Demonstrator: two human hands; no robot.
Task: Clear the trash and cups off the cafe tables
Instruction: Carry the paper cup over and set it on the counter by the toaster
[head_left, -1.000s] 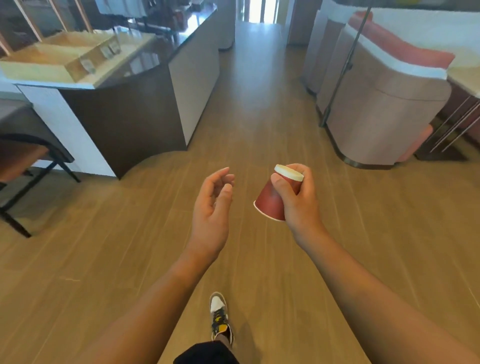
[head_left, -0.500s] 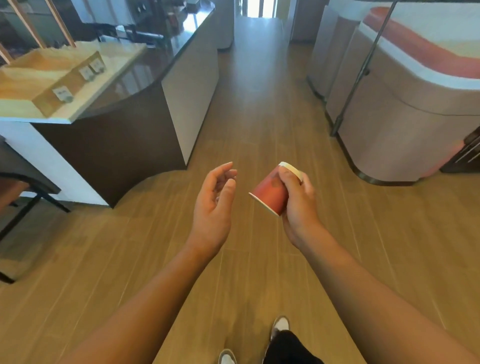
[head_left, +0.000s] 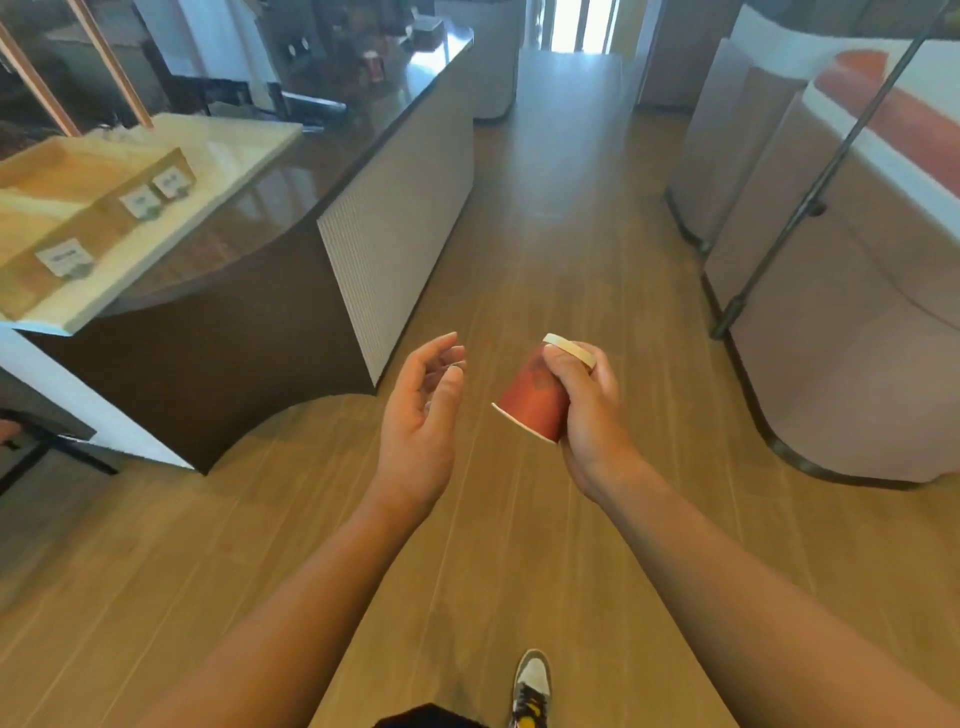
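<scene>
My right hand grips a red paper cup with a white rim, held upside down and tilted, its mouth pointing down to the left. My left hand hovers just left of the cup with relaxed, slightly curved fingers and holds nothing. Both hands are out in front of me at about waist height above the wooden floor.
A dark counter with a ribbed white panel runs along the left, with a wooden display tray on top. Rounded pink booth seating and a slanted metal pole stand on the right. A wooden-floor aisle runs ahead between them.
I have walked forward along the aisle, so the counter and booth have come closer. The cup tipped further sideways in my right hand. My left hand stays relaxed beside it.
</scene>
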